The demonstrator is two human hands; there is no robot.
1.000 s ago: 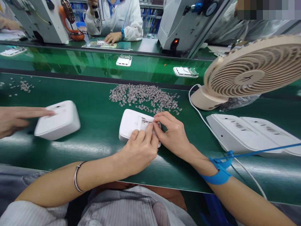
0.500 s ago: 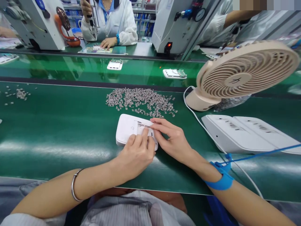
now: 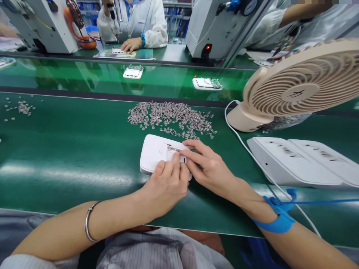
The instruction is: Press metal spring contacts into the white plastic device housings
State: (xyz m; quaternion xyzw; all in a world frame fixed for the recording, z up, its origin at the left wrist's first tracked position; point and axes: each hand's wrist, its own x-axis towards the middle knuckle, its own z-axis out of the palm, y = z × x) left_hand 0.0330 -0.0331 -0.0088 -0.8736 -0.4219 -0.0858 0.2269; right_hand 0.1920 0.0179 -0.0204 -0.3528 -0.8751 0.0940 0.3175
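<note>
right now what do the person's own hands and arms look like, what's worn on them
The left hand and right hand are ungloved. On the left are a rounded silver bangle and, farther up, a pale sleeve. On the right is a blue wrist strap with a blue cord.

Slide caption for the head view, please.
Left hand and right hand touch a white, rounded plastic case at its recess, with a heap of small silvery metal pieces beyond.

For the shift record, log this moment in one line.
left hand: on white device; right hand: at its right end; small metal parts: heaped beyond it
</note>
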